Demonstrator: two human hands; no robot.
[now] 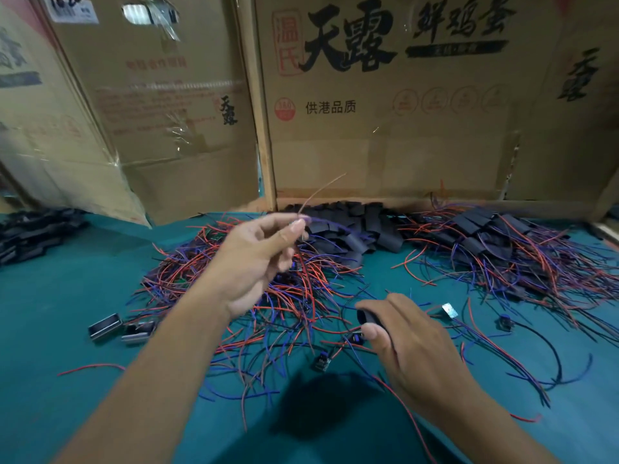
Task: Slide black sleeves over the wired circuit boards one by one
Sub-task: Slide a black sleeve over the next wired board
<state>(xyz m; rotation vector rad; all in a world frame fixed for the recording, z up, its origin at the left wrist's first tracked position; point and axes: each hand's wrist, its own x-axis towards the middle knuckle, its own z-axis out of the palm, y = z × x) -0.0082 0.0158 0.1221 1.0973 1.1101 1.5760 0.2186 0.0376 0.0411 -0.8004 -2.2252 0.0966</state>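
My left hand (258, 259) is raised above a tangled heap of red, blue and black wired boards (268, 296) and pinches a bundle of wires (303, 209) between thumb and fingers; the wire ends stick up, blurred. Lower right, my right hand (405, 339) holds a black sleeve (366, 318) between thumb and fingers, its open end facing left. A pile of loose black sleeves (355, 226) lies at the back centre. To the right sits a heap of boards with sleeves on them (495, 242).
Green table cover (67, 289). Cardboard boxes (385, 112) wall off the back. Two small metal-framed parts (105, 326) lie at the left, more black parts (30, 232) at the far left. A loose board (449, 310) and a black-wired part (504, 320) lie right of my right hand.
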